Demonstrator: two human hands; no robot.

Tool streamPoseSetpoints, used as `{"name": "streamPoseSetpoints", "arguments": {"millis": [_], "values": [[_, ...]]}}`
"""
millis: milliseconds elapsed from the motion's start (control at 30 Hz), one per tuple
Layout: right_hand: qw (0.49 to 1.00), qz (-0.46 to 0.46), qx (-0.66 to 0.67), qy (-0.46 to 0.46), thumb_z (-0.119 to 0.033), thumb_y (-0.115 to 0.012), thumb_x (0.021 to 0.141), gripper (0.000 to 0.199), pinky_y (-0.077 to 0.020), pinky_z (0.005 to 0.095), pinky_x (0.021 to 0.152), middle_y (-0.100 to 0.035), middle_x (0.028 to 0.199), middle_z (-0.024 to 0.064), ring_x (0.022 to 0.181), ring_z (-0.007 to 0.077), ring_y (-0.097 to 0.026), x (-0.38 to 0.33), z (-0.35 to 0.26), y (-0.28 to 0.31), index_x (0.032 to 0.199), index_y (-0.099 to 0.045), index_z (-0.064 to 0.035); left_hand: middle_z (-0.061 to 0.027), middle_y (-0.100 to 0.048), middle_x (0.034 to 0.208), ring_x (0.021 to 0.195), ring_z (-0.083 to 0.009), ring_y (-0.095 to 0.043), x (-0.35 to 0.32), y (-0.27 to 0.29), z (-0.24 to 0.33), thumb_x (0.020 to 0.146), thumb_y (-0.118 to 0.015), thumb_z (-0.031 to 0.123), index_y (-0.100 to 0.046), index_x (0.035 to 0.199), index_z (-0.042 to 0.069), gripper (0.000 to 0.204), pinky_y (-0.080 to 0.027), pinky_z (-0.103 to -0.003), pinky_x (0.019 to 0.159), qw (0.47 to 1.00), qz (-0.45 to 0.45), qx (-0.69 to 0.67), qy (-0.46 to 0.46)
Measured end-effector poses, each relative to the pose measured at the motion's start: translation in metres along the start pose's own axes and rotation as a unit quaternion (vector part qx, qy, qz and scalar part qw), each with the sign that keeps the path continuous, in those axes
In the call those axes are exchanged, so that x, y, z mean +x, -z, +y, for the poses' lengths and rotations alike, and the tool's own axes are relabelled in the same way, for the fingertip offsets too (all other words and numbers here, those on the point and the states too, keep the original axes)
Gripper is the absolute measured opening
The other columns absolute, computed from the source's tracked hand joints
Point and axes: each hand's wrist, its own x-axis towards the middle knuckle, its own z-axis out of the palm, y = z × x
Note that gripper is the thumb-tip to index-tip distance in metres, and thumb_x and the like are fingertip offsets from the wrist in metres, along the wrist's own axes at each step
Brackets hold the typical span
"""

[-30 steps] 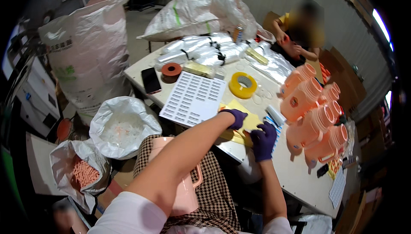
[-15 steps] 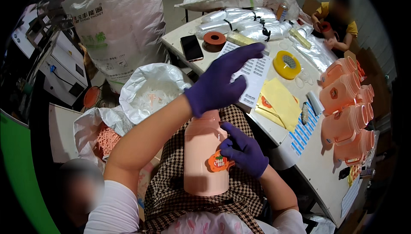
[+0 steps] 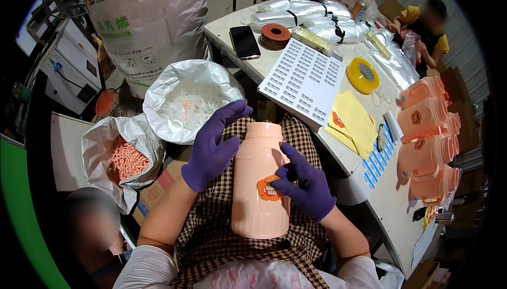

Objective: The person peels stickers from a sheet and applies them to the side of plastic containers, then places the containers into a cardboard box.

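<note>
Down on the lap, the right hand (image 3: 303, 186) has its purple-gloved fingertips (image 3: 281, 174) pinched in close on an orange sticker (image 3: 268, 188), pressing it onto the front of a pink flask (image 3: 260, 183) that lies propped on the checked apron, neck pointing away toward the table. Fingers are narrow and curled, working the sticker's right edge, not gripping the flask itself.

The left hand (image 3: 211, 149) is spread wide and flat along the flask's left side, fingers loose and open, thumb reaching toward the shoulder of the flask. It looks like it's just bracing, not clamping.

If you ask me, the trick at this stage is to rub from the middle of the sticker out to the edges so no bubble gets trapped, and keep that bracing hand firm so the round body doesn't roll on the fabric. Worth checking the sticker sits straight against the seam before the last edge goes down.

Further out: a white sheet of labels (image 3: 304, 81) hangs over the near edge of the table (image 3: 391, 210), yellow backing sheets (image 3: 355, 122) just beside it, then a yellow tape roll (image 3: 362, 75). A row of finished pink flasks (image 3: 429, 136) lies along the right. A phone (image 3: 244, 42) and a brown tape roll (image 3: 275, 36) sit at the far corner. On the left, an open white bag of clear parts (image 3: 191, 99) and a bag of pink parts (image 3: 124, 154) stand on the floor.
</note>
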Motion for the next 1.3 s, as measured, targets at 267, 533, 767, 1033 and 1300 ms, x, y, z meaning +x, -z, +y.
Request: {"name": "streamPoseSetpoints", "arguments": {"millis": [267,533,767,1033,1300], "values": [[0.811,0.241,-0.433,0.310,-0.042,-0.078,0.081,0.064,-0.0427,0.0471,0.096,-0.057,0.122,0.0160,0.113,0.0344,-0.055,-0.010,0.012,-0.016,0.135,-0.059,-0.0119,-0.0143,-0.052,0.143,0.134,-0.0252,-0.047,0.043,0.029,-0.082,0.100,-0.052,0.018,-0.051,0.141,0.002,0.044,-0.033,-0.036,0.114,0.961,-0.121,0.244,-0.041],[0.879,-0.057,-0.292,0.374,-0.032,-0.073,0.085,0.043,-0.0400,0.0538,0.109,-0.054,0.143,0.0131,0.132,0.0363,-0.050,-0.094,0.060,0.017,0.124,-0.066,-0.0133,-0.0151,-0.064,0.131,0.129,-0.0294,-0.054,0.019,0.005,-0.051,0.103,-0.050,0.030,-0.064,0.123,-0.005,0.043,-0.034,-0.041,0.115,0.997,-0.063,0.040,0.018],[0.784,0.465,-0.409,0.048,-0.007,-0.073,0.085,0.026,-0.0544,0.0369,0.088,-0.070,0.108,0.0150,0.099,0.0311,-0.068,-0.185,0.064,0.165,0.111,-0.070,-0.0035,-0.0210,-0.071,0.090,0.086,-0.0362,-0.067,0.050,-0.035,0.002,0.099,-0.052,0.027,-0.072,0.092,0.000,0.034,-0.051,-0.042,0.080,0.867,-0.104,0.484,-0.048],[0.759,0.484,-0.430,0.076,-0.017,-0.070,0.091,0.029,-0.0548,0.0371,0.080,-0.068,0.107,0.0151,0.097,0.0308,-0.068,-0.125,0.092,0.239,0.118,-0.069,-0.0083,-0.0248,-0.067,0.093,0.091,-0.0445,-0.063,0.072,-0.061,-0.043,0.097,-0.050,0.046,-0.070,0.087,0.003,0.049,-0.049,-0.050,0.081,0.859,-0.164,0.451,0.179],[0.738,0.315,-0.541,-0.251,-0.018,-0.064,0.084,0.042,-0.0523,0.0489,0.091,-0.059,0.120,0.0263,0.107,0.0429,-0.062,-0.022,0.135,0.310,0.125,-0.061,-0.0084,-0.0193,-0.071,0.104,0.097,-0.0372,-0.067,0.061,-0.052,-0.045,0.089,-0.068,0.017,-0.070,0.104,0.002,0.021,-0.053,-0.042,0.089,0.935,-0.065,0.326,-0.119]]}}
